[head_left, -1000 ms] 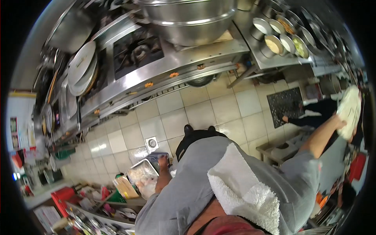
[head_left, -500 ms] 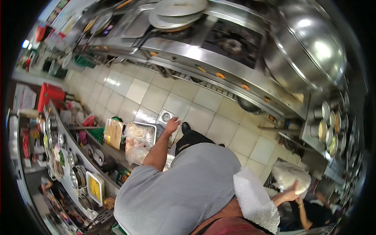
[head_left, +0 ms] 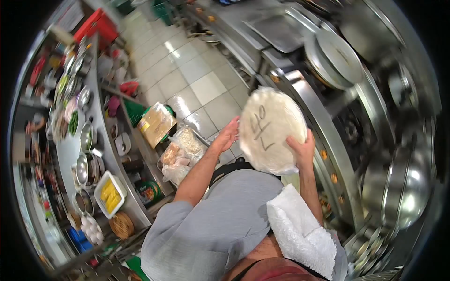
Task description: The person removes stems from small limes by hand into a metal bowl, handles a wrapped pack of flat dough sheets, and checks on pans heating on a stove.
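The pack (head_left: 268, 133), round and pale in a thin clear wrap with dark handwritten marks, is held up between the two hands, in front of the body. The right hand (head_left: 302, 147) grips its right edge, with the thumb on the face and the fingers behind. The left hand (head_left: 227, 136) is open at the opposite edge, the palm turned to it; I cannot tell whether the fingertips touch the wrap.

The pack seems moderately heavy for its size, probably soft, and it may bend if only one edge carries it. The wrap looks smooth and could slip a little or tear under a sharp pinch. I judge the best hold is with both hands at opposite sides, the fingers spread well under it and the thumbs light on the face.

Below and left of the left hand are bags (head_left: 190, 144) and a box (head_left: 157, 125); farther left runs the tabletop (head_left: 108, 152). The stove (head_left: 307, 100) is just beyond the right hand, and a towel (head_left: 302, 229) lies beside the right forearm.

The underside of the pack and the right fingers are hidden. The contents are hard to make out, and the dark lens border cuts the outer things.
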A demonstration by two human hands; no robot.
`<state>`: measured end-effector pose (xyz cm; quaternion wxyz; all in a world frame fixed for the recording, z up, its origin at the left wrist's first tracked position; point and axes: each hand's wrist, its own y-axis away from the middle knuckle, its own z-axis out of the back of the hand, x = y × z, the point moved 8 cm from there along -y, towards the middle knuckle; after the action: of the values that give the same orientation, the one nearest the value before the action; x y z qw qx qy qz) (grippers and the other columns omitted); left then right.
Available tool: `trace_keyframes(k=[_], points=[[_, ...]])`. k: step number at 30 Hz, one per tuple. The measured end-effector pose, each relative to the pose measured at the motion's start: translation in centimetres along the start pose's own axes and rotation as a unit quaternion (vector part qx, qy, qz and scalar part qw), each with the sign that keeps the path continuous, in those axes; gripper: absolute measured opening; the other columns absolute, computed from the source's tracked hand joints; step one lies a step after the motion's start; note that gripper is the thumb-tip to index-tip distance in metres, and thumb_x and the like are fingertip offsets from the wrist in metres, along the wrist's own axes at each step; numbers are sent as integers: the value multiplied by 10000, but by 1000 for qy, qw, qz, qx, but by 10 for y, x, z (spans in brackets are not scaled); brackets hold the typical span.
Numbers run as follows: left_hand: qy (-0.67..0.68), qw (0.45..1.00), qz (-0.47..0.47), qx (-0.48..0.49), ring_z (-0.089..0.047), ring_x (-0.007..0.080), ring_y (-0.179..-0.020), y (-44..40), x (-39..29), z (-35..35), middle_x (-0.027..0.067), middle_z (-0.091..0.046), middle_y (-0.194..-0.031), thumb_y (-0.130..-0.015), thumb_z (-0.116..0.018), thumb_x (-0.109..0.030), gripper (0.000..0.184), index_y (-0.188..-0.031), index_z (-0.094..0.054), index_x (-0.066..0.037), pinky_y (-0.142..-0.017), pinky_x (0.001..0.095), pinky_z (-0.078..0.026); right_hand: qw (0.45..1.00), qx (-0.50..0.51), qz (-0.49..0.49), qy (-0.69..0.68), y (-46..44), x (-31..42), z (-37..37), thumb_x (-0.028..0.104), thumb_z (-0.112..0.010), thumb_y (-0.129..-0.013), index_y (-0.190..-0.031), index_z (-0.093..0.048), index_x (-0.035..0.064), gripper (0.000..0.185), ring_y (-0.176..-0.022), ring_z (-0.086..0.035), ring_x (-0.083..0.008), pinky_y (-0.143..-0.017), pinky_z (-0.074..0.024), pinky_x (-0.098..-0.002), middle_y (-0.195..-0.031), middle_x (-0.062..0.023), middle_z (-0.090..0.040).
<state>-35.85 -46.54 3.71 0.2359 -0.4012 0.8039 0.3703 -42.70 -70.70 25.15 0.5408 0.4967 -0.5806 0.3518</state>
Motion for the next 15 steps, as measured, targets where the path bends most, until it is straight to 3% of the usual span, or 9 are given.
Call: trace_keyframes(k=[1, 2, 4, 5, 6, 8, 10, 12, 15], points=[[152, 987, -43, -8, -497, 229, -1195, -2, -12, 29, 115, -483, -1333, -846, -673, -238, 695, -1406, -310, -45, -963, 395, -449, 999, 32, -2, 4, -24, 2, -30, 45, -760, -726, -1119, -510, -5, 468, -886, -604, -171, -785, -495, -294, -1002, -102, -629], [162, 984, -70, -27, -497, 229, -1195, 15, -44, 33, 115, -483, -1333, -846, -673, -238, 695, -1406, -310, -45, -963, 395, -449, 995, 79, -23, -55, -44, 1, -65, 46, -761, -724, -1138, -495, -1, 494, -899, -607, -182, -792, -501, -303, -1027, -110, -619], [91, 977, -187, -57, -579, 233, -1086, 73, -139, 7, 119, -543, -1261, -826, -681, -164, 647, -1370, -358, -28, -923, 383, -486, 979, 158, -57, -113, -79, -1, -123, 46, -762, -722, -1157, -479, 2, 521, -913, -609, -194, -798, -507, -311, -1052, -118, -610], [82, 969, -211, -100, -632, 220, -971, 84, -159, 21, 110, -609, -1156, -779, -718, -92, 607, -1306, -429, -8, -875, 362, -511, 972, 207, -77, -79, -94, -4, -149, 58, -767, -719, -1162, -473, 2, 535, -926, -609, -203, -800, -511, -322, -1076, -124, -599], [90, 962, -230, -121, -632, 220, -971, 93, -174, 31, 110, -609, -1156, -779, -718, -92, 607, -1306, -429, -8, -875, 362, -511, 962, 254, -95, -44, -106, -9, -174, 70, -771, -716, -1168, -466, 1, 550, -939, -608, -213, -801, -516, -332, -1100, -130, -588], [-49, 907, -306, -285, -631, 182, -932, 118, -211, 54, 87, -639, -1088, -743, -738, -38, 554, -1238, -494, 4, -862, 330, -504, 947, 304, -100, 10, -128, -24, -222, 83, -774, -701, -1177, -466, -7, 574, -948, -599, -202, -826, -501, -327, -1109, -125, -583], [-117, 857, -356, -354, -619, 144, -905, 129, -229, 57, 110, -656, -1029, -747, -741, -34, 474, -1170, -533, 10, -797, 296, -512, 931, 346, 3, 119, -153, -44, -258, 58, -760, -691, -1195, -466, -13, 588, -954, -592, -193, -851, -482, -316, -1102, -116, -586], [-199, 785, -375, -451, -615, 132, -891, 137, -248, 66, 101, -657, -1037, -752, -735, -25, 422, -1136, -564, 12, -790, 279, -504, 923, 366, -3, 122, -169, -44, -299, 16, -743, -678, -1205, -474, -17, 592, -956, -588, -185, -872, -465, -307, -1082, -109, -597], [-90, 765, -431, -470, -613, 128, -901, 145, -269, 77, 100, -660, -1034, -770, -716, -12, 390, -1130, -571, 18, -797, 271, -500, 894, 428, -2, 134, -195, -26, -359, 16, -749, -687, -1198, -481, -22, 578, -953, -591, -188, -839, -481, -306, -1066, -115, -610]])
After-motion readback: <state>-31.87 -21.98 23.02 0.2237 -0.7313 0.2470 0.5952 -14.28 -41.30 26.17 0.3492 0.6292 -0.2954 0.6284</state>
